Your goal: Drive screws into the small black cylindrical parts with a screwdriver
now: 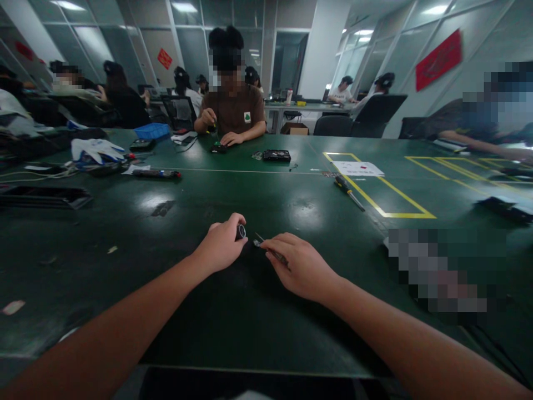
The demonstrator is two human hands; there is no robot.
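My left hand is closed around a short black cylinder with a silvery ring at its end, which faces right. Just across a small gap, my right hand pinches a thin metal piece between thumb and fingers. A small shiny part shows at its tip; its kind is too small to make out. Both hands are low over the green tabletop, and the cylinder and the metal piece are apart.
A screwdriver lies right of a paper sheet near yellow tape. A pixelated object is at the right. White gloves, a blue basket and a black case stand farther back. A co-worker sits opposite.
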